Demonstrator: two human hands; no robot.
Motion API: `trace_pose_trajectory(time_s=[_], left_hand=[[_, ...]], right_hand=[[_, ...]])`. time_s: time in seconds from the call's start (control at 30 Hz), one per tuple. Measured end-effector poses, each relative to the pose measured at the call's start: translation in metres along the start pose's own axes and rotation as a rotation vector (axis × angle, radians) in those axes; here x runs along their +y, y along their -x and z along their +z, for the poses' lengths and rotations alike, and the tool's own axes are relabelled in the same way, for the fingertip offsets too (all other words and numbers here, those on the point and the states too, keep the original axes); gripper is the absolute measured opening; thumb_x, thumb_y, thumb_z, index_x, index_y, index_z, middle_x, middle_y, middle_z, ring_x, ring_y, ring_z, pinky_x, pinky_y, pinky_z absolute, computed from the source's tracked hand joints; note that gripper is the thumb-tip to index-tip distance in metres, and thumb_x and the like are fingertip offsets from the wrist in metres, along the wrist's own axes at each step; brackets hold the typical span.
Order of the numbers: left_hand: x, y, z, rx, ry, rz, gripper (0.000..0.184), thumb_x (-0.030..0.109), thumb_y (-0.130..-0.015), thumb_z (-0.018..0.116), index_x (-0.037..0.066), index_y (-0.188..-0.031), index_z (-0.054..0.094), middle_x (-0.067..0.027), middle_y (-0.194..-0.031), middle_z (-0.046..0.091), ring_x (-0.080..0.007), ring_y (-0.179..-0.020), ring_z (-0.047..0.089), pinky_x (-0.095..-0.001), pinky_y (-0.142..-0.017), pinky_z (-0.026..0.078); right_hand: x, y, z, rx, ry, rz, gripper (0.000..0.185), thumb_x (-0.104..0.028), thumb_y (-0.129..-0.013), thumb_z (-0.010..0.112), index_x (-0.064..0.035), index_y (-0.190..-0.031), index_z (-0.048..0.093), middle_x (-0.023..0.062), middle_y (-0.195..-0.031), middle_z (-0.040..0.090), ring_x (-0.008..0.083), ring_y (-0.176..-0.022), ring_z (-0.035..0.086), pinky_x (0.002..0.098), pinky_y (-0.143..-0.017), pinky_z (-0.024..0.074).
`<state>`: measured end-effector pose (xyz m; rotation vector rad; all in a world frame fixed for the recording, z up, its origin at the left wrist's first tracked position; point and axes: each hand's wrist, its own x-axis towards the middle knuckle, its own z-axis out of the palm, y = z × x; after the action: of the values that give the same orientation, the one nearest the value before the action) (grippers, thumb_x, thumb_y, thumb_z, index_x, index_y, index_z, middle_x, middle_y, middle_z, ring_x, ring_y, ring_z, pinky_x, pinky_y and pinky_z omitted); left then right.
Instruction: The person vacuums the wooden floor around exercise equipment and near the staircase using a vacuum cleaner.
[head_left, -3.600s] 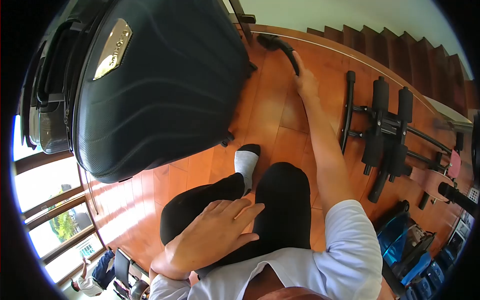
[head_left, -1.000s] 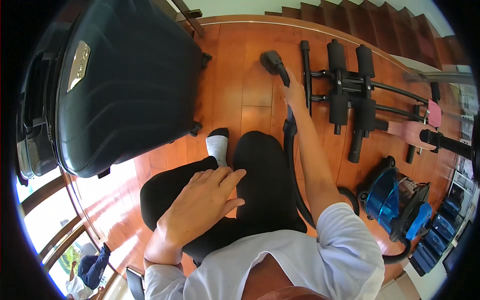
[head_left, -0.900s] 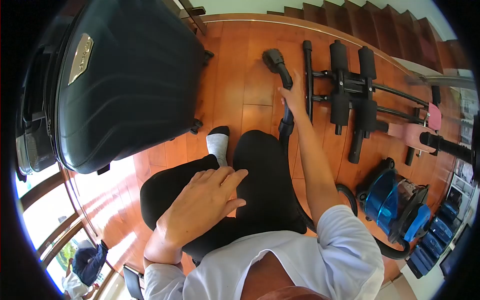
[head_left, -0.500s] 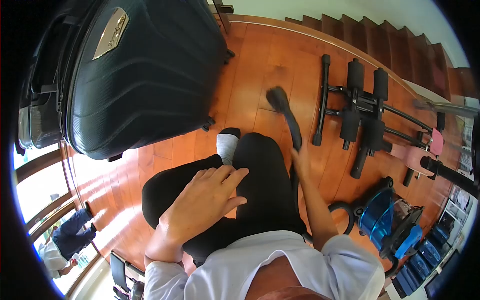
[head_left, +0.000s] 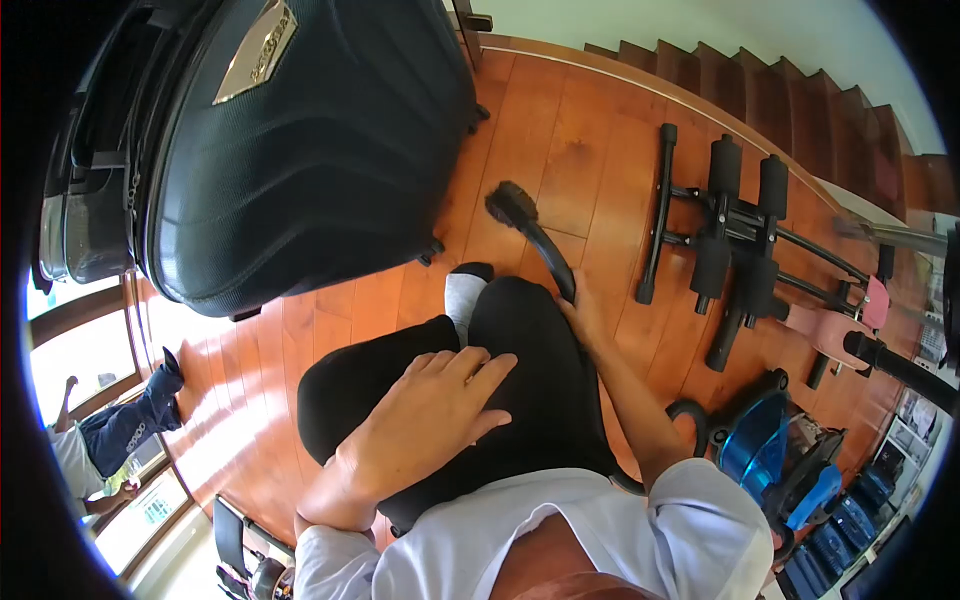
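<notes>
My right hand [head_left: 585,318] is wrapped round the black curved handle [head_left: 549,258] of a vacuum cleaner hose. At its far end a brush head [head_left: 512,205] with dark bristles hangs over the wooden floor, to the right of a big black suitcase [head_left: 320,160]. Apart from the suitcase by a strip of floor, the brush does not touch it. My left hand [head_left: 430,410] lies on my thigh, fingers loosely stretched and holding nothing. A blue vacuum cleaner [head_left: 757,440] stands on the floor to my right, and its hose [head_left: 688,410] runs partly hidden behind my forearm.
Black exercise equipment [head_left: 735,220] with foam rollers lies at the right. Behind it rise dark wooden stairs [head_left: 760,90]. Another person [head_left: 120,430] is near the glass doors at the left. Blue items [head_left: 840,545] line the lower right wall.
My right hand has swung the brush head left, toward the suitcase. The view has shifted slightly. My left hand stays on my thigh, and the person at the left has changed posture.
</notes>
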<state>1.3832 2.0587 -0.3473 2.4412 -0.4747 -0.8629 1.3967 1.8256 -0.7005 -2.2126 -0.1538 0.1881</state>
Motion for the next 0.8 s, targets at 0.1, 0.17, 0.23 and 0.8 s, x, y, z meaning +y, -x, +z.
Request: trace_pose_trajectory(time_s=[0.1, 0.17, 0.23, 0.8], left_hand=[[-0.002, -0.002, -0.001, 0.001, -0.010, -0.001, 0.050, 0.027, -0.083, 0.066, 0.008, -0.127, 0.052, -0.0136, -0.117, 0.057, -0.0322, -0.109, 0.055, -0.0396, -0.095, 0.043], [0.003, -0.003, -0.002, -0.037, -0.022, -0.008, 0.051, 0.028, -0.084, 0.066, 0.007, -0.128, 0.051, -0.0134, -0.119, 0.057, -0.0314, -0.109, 0.055, -0.0394, -0.095, 0.043], [0.007, -0.006, 0.002, -0.041, -0.034, 0.048, 0.051, 0.029, -0.084, 0.065, 0.007, -0.128, 0.050, -0.0134, -0.119, 0.056, -0.0308, -0.109, 0.055, -0.0389, -0.094, 0.043], [0.020, -0.024, 0.016, -0.195, -0.164, 0.053, 0.052, 0.036, -0.086, 0.063, 0.008, -0.127, 0.051, -0.0139, -0.121, 0.056, -0.0315, -0.107, 0.057, -0.0402, -0.094, 0.045]], right_hand=[[0.017, -0.016, 0.013, 0.047, -0.088, 0.140, 0.039, -0.010, -0.082, 0.057, -0.0062, -0.119, 0.050, 0.0124, -0.069, 0.057, 0.0237, -0.061, 0.060, 0.0373, -0.054, 0.0455], [0.007, -0.073, 0.022, 0.088, -0.197, 0.289, 0.038, -0.010, -0.082, 0.057, -0.0069, -0.119, 0.049, 0.0134, -0.068, 0.057, 0.0256, -0.061, 0.061, 0.0378, -0.054, 0.0460], [-0.013, -0.146, 0.018, 0.181, -0.061, 0.224, 0.038, -0.011, -0.083, 0.057, -0.0070, -0.119, 0.049, 0.0149, -0.067, 0.058, 0.0268, -0.060, 0.062, 0.0382, -0.054, 0.0470], [0.046, -0.287, -0.033, 0.409, 0.069, 0.303, 0.036, -0.015, -0.078, 0.064, -0.0069, -0.110, 0.050, 0.0263, -0.084, 0.064, 0.0439, -0.084, 0.063, 0.0509, -0.070, 0.0473]])
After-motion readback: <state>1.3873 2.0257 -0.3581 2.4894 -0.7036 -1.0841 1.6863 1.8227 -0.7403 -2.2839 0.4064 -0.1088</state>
